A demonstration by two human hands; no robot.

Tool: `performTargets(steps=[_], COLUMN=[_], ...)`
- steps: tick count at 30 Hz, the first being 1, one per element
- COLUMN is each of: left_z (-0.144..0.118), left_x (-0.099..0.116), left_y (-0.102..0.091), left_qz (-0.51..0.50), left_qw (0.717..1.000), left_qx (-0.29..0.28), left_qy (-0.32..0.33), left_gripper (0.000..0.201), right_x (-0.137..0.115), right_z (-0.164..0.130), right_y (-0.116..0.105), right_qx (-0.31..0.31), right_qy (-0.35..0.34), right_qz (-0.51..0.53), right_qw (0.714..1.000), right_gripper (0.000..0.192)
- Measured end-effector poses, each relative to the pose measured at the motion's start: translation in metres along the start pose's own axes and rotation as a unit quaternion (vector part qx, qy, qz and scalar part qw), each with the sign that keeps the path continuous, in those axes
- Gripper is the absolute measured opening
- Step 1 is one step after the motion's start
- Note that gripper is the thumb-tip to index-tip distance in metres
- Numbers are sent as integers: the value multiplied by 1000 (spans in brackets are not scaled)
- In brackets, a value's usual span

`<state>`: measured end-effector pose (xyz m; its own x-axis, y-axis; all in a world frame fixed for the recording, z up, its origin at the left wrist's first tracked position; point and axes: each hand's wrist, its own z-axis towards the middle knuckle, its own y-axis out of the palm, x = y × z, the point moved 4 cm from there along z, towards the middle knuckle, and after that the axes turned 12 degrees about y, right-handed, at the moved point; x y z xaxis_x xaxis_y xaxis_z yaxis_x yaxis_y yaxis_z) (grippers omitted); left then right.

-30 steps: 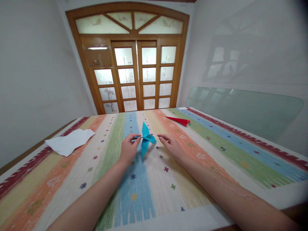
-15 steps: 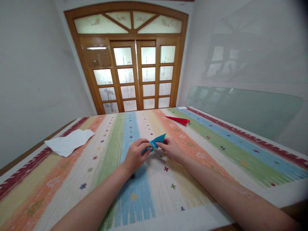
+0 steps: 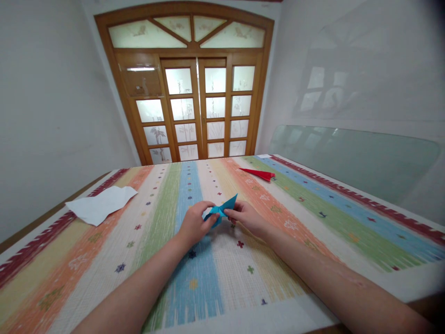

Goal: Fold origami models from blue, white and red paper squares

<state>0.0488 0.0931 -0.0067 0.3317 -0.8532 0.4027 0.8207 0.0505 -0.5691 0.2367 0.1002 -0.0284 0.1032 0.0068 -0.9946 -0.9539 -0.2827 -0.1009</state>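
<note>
A small folded blue paper figure (image 3: 222, 208) is held just above the striped tablecloth (image 3: 215, 278) at the table's middle. My left hand (image 3: 194, 225) pinches its left end between thumb and fingers. My right hand (image 3: 245, 217) pinches its right side, fingertips close to those of the left hand. One pointed flap of the blue paper sticks up to the right between the hands. Most of the figure's lower part is hidden by my fingers.
A folded red paper piece (image 3: 259, 173) lies far back, right of centre. A white sheet of paper (image 3: 100, 204) lies at the left edge. Beyond the table stands a wooden glazed door (image 3: 194, 111); a glass panel (image 3: 347, 157) leans on the right wall.
One second ago only my left hand held the blue figure upright with wings spread. My right hand then closed on it, and both hands have since drawn it slightly nearer and lower.
</note>
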Motion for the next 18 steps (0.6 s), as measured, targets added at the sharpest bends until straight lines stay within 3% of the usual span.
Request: performTargets(steps=[4,13,18], left_z=[2,0,0], left_x=[-4,-11,-21], left_y=[-1,5,9], left_qz=[-21,-102,-247], left_qw=[999,990,952], left_qx=[14,38,90], left_qy=[-29,-89,-157], left_gripper=[17,26,26], right_x=[2,-9,-9], right_z=[1,-5,-5], right_y=[0,4,5], right_qx=[-1,-17,-21], right_qy=[1,-18,-22], right_qz=[0,7,13], right_qw=[1000,1000,999], right_gripper=[32,29,27])
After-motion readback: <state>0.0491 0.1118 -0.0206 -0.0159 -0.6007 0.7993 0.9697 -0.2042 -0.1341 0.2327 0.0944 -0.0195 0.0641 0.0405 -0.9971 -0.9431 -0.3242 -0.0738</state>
